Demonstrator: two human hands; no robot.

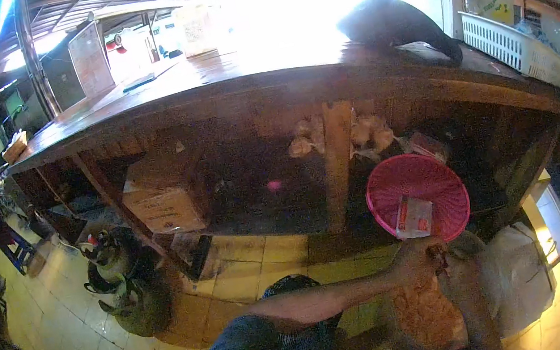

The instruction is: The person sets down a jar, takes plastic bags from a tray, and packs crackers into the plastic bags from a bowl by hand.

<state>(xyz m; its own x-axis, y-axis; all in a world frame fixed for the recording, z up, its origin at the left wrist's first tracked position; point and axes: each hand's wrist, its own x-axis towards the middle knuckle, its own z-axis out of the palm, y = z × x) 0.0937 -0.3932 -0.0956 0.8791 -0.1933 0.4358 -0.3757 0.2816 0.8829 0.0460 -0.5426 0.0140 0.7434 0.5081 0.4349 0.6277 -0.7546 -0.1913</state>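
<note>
My left hand (414, 261) and my right hand (461, 274) are close together at the lower right, over a container of orange-red pieces (426, 313). The fingers of both are closed around something small and dark reddish between them, too small to make out. Just beyond them a pink round basket (435, 183) stands tilted, with a white and red packet (415, 217) in it.
A long wooden counter (207, 87) spans the view, with a dark bag (395, 21) and a white basket (493, 42) on top. Below are a cardboard box (164, 208) and bags of round items (369, 133). Dark pots (135, 300) stand on the tiled floor.
</note>
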